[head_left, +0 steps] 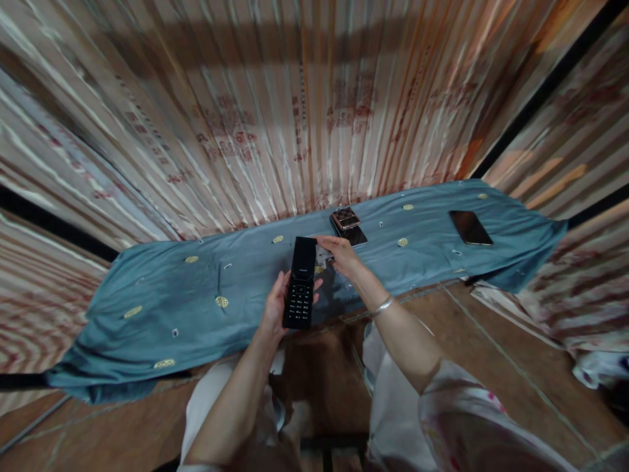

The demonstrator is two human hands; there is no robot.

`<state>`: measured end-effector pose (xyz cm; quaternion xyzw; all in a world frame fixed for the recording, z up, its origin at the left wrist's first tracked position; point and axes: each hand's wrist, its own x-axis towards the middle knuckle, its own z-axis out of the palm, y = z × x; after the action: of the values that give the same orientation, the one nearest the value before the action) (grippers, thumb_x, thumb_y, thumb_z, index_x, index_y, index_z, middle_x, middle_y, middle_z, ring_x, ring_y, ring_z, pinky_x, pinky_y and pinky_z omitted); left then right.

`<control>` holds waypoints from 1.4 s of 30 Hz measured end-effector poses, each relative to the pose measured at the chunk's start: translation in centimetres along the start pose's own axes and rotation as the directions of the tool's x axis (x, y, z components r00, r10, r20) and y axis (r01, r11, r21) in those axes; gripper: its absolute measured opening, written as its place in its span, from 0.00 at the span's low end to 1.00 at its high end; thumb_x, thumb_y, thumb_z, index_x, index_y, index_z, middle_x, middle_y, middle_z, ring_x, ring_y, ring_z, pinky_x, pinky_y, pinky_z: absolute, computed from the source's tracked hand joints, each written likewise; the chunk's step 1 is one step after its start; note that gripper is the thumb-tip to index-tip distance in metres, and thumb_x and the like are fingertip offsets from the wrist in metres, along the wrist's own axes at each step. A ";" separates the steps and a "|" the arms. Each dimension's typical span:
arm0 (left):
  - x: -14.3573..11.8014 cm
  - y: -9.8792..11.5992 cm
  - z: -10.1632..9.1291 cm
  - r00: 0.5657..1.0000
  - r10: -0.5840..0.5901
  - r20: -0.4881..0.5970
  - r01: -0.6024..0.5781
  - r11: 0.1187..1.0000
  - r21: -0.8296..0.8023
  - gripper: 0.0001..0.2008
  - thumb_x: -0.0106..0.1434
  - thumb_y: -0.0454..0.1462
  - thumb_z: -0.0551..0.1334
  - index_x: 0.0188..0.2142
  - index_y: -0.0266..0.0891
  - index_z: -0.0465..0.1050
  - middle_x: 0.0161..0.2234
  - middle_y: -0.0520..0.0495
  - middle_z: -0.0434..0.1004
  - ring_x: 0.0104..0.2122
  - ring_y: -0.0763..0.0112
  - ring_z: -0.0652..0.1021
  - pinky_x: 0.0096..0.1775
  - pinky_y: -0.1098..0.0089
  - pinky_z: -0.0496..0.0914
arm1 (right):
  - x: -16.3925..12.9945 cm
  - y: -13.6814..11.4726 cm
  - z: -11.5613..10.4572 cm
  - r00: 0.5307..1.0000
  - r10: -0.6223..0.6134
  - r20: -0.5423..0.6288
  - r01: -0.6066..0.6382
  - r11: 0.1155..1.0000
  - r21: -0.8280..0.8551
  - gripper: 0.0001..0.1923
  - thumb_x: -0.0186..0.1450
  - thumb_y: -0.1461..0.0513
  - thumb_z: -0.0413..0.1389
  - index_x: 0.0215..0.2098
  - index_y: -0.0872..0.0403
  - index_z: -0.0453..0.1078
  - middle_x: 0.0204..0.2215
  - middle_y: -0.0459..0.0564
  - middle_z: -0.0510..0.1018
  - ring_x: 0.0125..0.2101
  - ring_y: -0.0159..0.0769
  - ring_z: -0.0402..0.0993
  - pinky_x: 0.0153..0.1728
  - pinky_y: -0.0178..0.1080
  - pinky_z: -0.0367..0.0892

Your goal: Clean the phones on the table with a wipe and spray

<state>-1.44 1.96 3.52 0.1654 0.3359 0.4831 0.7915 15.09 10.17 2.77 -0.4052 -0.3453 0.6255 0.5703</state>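
An unfolded black flip phone (pixel 299 298) is in my left hand (pixel 276 303), its keypad and dark screen facing me. The fingers of that hand wrap around the keypad half, with fingertips showing on the right side. My right hand (pixel 341 254) has its thumb and fingers at the upper right edge of the phone's lid, seemingly pinching it. Under the right fingers is a small pale grey patch (pixel 323 254) that I cannot make out. Just beyond the right hand, a folded, patterned compact flip phone (pixel 345 217) lies on a dark flat item (pixel 358 236).
A blue-green cloth with yellow patterns (pixel 250 275) covers the long narrow table. A dark smartphone (pixel 470 227) lies toward its right end. Striped curtains (pixel 275 118) hang behind and at both sides, with black poles (pixel 545 95) near them. Brown floor tiles (pixel 472 341) show below.
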 end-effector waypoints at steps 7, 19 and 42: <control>0.7 -0.3 0.1 1.000 -0.002 -0.016 0.002 1.000 0.008 0.20 0.68 0.41 0.52 0.55 0.33 0.67 0.46 0.37 0.79 0.48 0.58 0.79 0.48 0.59 0.74 | 0.1 0.5 0.5 1.000 -0.010 0.017 0.009 0.994 0.105 0.10 0.48 0.63 0.67 0.30 0.54 0.77 0.24 0.43 0.80 0.24 0.27 0.72 0.27 0.30 0.66; 0.5 0.7 0.6 0.974 0.035 -0.224 -0.034 0.999 0.008 0.17 0.69 0.38 0.52 0.54 0.34 0.67 0.28 0.47 0.79 0.26 0.68 0.80 0.37 0.64 0.78 | -1.6 2.4 1.5 0.976 0.093 0.196 -0.113 0.989 0.093 0.15 0.44 0.62 0.69 0.30 0.56 0.77 0.24 0.43 0.79 0.23 0.26 0.71 0.26 0.30 0.64; 0.9 -0.5 0.0 0.984 -0.063 -0.168 0.100 0.970 0.222 0.23 0.70 0.45 0.45 0.47 0.29 0.69 0.28 0.41 0.80 0.20 0.68 0.78 0.20 0.72 0.69 | -0.1 0.4 0.0 0.996 -0.087 0.004 0.087 0.996 0.020 0.15 0.44 0.58 0.69 0.30 0.53 0.77 0.25 0.42 0.79 0.24 0.27 0.72 0.24 0.30 0.66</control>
<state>-0.88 2.48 2.88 0.2026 0.4584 0.4198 0.7567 14.92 10.00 2.41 -0.3827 -0.3578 0.6046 0.6001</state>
